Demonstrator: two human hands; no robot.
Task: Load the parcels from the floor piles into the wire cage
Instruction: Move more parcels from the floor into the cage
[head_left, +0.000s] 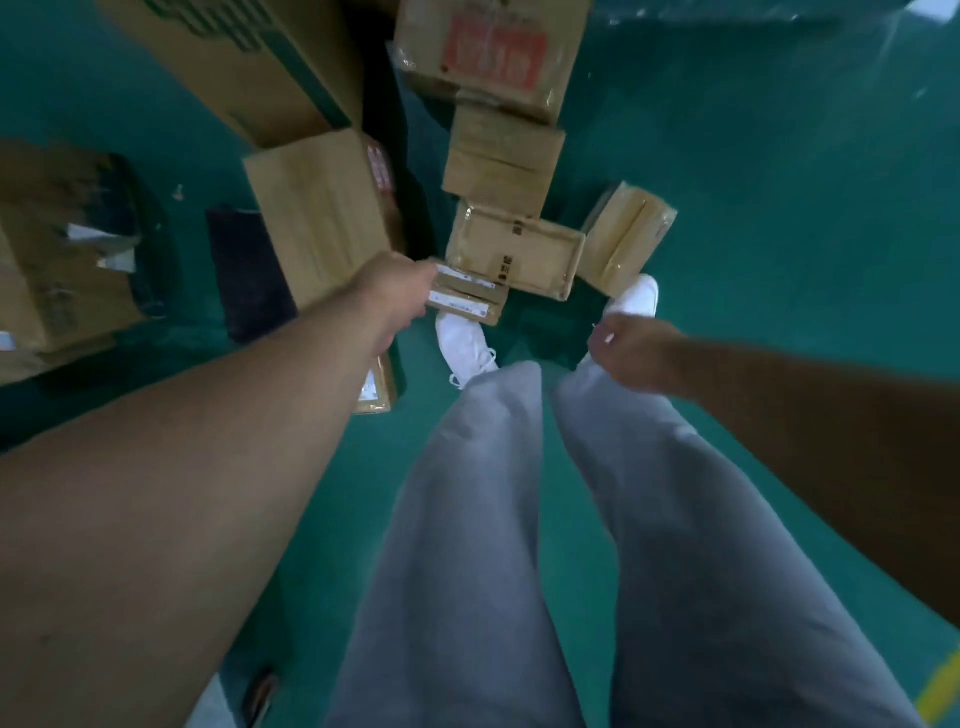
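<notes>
Parcel and body count on the green floor

About ten cardboard parcels (511, 254), blur making it uncertain; one dark flat item (244, 270); two hands (400, 291), two white shoes (462, 345), two grey trouser legs (457, 545).

Setting: warehouse or parcel-sorting floor. Evidence: painted green floor (753, 218) with a yellow line (940, 686) at lower right edge; taped cardboard parcels (514, 249) with shipping labels lying loose on it; larger cartons (488, 52) piled beyond.
</notes>
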